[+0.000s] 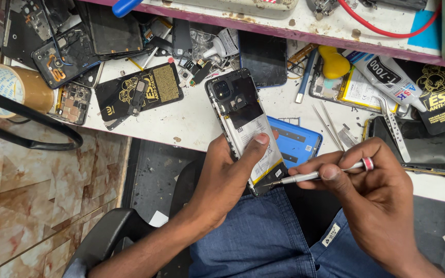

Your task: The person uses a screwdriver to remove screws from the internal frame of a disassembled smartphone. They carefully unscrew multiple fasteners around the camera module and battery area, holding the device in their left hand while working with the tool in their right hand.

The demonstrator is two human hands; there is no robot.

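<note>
At centre frame my left hand wraps around an opened phone with its back cover off, thumb pressed on its battery. At lower right my right hand pinches a slim screwdriver, its tip touching the phone's bottom edge. Just behind, a blue back cover lies on the cluttered white workbench, tweezers to its right.

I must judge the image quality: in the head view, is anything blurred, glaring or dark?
Head view: light is bright and even, and the opened phone in the left hand is sharp; the screwdriver in the right hand is sharp too, with a small shine on its shaft; the floor under the white bench is dim; the edges bend slightly, from a wide lens.
</note>
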